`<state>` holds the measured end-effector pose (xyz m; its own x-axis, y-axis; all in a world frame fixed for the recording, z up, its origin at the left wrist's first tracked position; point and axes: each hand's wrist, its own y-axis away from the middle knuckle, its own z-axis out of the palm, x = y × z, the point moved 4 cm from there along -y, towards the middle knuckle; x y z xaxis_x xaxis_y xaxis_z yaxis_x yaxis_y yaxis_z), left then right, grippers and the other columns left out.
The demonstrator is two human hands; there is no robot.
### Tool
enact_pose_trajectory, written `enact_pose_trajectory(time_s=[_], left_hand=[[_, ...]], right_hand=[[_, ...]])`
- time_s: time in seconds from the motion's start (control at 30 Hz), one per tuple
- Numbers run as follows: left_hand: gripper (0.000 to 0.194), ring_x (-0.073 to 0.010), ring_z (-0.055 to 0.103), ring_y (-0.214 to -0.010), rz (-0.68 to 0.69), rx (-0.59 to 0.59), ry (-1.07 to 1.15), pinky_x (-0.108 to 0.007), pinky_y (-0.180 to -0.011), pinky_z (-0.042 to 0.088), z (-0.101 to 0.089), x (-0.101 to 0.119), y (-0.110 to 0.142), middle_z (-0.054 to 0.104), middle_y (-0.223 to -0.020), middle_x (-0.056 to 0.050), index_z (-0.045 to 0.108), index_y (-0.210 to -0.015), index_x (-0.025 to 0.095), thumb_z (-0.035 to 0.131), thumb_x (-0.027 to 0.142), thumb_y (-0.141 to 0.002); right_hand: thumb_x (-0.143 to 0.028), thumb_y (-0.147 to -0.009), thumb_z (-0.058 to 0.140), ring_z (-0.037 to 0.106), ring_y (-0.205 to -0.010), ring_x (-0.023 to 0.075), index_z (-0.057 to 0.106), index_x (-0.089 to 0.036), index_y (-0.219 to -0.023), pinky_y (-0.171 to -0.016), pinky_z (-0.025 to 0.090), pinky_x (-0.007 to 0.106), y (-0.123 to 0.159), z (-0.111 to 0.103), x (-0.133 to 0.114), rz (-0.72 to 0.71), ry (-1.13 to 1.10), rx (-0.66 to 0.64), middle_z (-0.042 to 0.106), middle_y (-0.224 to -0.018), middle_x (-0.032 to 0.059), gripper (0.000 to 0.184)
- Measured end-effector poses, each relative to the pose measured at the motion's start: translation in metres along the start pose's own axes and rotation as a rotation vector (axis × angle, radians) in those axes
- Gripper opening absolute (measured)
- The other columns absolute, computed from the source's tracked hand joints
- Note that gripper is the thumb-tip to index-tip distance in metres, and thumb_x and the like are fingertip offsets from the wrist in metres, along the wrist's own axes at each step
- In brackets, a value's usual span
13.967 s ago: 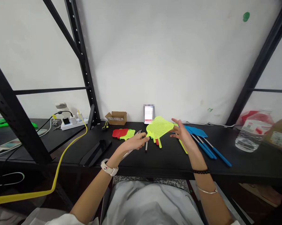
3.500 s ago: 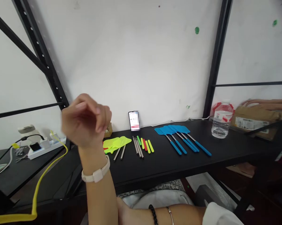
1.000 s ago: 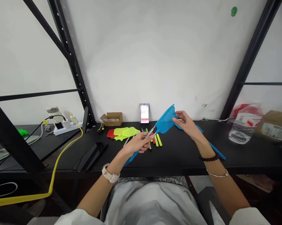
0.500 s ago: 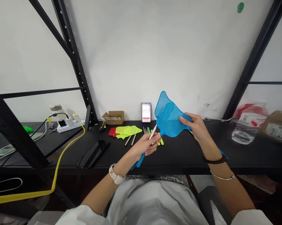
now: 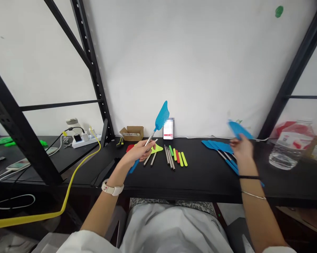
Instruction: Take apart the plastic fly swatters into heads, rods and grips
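My left hand (image 5: 139, 151) is closed round the handle of a blue fly swatter (image 5: 162, 114). It holds the swatter tilted up to the right, with the mesh head edge-on in front of the wall. My right hand (image 5: 241, 149) is blurred above a pile of blue fly swatters (image 5: 216, 145) on the black desk (image 5: 200, 179). It appears to grip a second blue swatter head (image 5: 239, 129) lifted off that pile. Between my hands lie several metal rods (image 5: 169, 158) and coloured handle sleeves (image 5: 181, 158). Yellow-green swatter heads (image 5: 157, 149) and a red one (image 5: 129, 147) lie behind my left hand.
A phone (image 5: 169, 128) leans on the wall beside a small cardboard box (image 5: 132, 133). A water bottle (image 5: 286, 149) stands at the right. A power strip (image 5: 81, 140) and yellow cable (image 5: 76, 172) are at the left, behind black frame posts (image 5: 95, 75).
My right hand let go of the blue swatter's head and swung right to the blue pile. My left hand carried that swatter to the left, its head now edge-on.
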<state>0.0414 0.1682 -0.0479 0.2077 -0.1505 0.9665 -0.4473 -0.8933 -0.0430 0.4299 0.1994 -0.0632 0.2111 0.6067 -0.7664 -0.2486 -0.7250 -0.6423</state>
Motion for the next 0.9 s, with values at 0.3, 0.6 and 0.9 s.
enact_pose_trajectory(time_s=[0.3, 0.6, 0.9], left_hand=[[0.045, -0.001, 0.021, -0.032, -0.093, -0.007, -0.14, -0.014, -0.032, 0.018, -0.014, -0.003, 0.005, 0.026, -0.044, 0.009, 0.048, -0.073, 0.018, 0.039, 0.063, -0.071], [0.049, -0.0012, 0.016, -0.033, -0.131, -0.084, -0.202, -0.013, -0.031, 0.015, 0.002, -0.022, -0.009, 0.024, -0.043, 0.01, 0.046, -0.078, 0.02, 0.038, 0.068, -0.067], [0.052, -0.0025, 0.022, -0.035, -0.134, -0.254, -0.242, -0.015, -0.032, 0.016, 0.043, -0.025, -0.008, 0.029, -0.044, 0.008, 0.045, -0.074, 0.018, 0.033, 0.069, -0.068]], right_hand=[[-0.044, -0.074, 0.061, 0.059, -0.061, 0.0175, 0.054, -0.012, -0.081, -0.059, 0.049, 0.029, 0.043, 0.219, 0.005, 0.476, -0.281, -0.585, 0.059, -0.066, 0.0082, 0.033], [-0.021, -0.077, 0.053, 0.04, -0.116, 0.0195, 0.023, -0.03, -0.131, -0.091, 0.038, 0.035, 0.032, 0.181, -0.027, 0.205, -0.227, -0.409, 0.041, -0.127, 0.0062, 0.062], [-0.044, -0.084, 0.049, 0.056, -0.091, 0.0237, 0.057, -0.017, -0.098, -0.08, 0.045, 0.035, 0.039, 0.129, -0.034, 0.05, -0.076, -0.57, 0.061, -0.094, 0.0059, 0.031]])
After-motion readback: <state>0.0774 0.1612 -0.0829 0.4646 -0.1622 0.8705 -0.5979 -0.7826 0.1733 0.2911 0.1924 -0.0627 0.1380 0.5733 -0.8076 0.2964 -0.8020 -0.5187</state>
